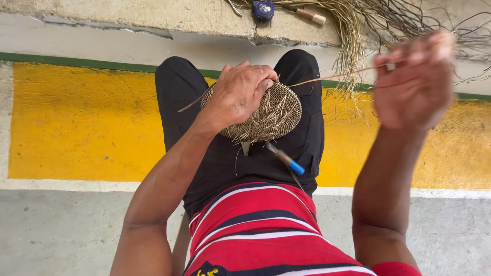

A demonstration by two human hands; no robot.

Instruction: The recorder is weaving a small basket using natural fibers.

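Head view, looking straight down at the lap: a round woven disc [266, 113], tightly coiled, brown and tan, rests on the person's black-clad thighs, tilted a little toward the camera, with loose straw ends bristling from its lower face. The left hand [239, 92] is clamped over the disc's upper left edge, fingers curled down across the weave, gripping it firmly. From the disc's top edge 1 thin reed strand [337, 76] runs out taut to the right, up to the right hand [415, 82]. That hand is raised, well apart from the disc, and blurred; its fingers are pinched shut on the strand's far end.

Just below the disc, a small tool with a blue handle tip [285, 159] lies on the black trousers [307, 138], blade end tucked near the disc's underside. Nearer the camera sits a red shirt with white and dark stripes [255, 225].

Further out, on the concrete ledge [153, 15] at the top, a bundle of loose reeds [368, 25] fans out, with a blue tape measure [263, 9] and a wooden-handled tool [309, 14] beside it. The floor below carries a yellow painted band [76, 122].
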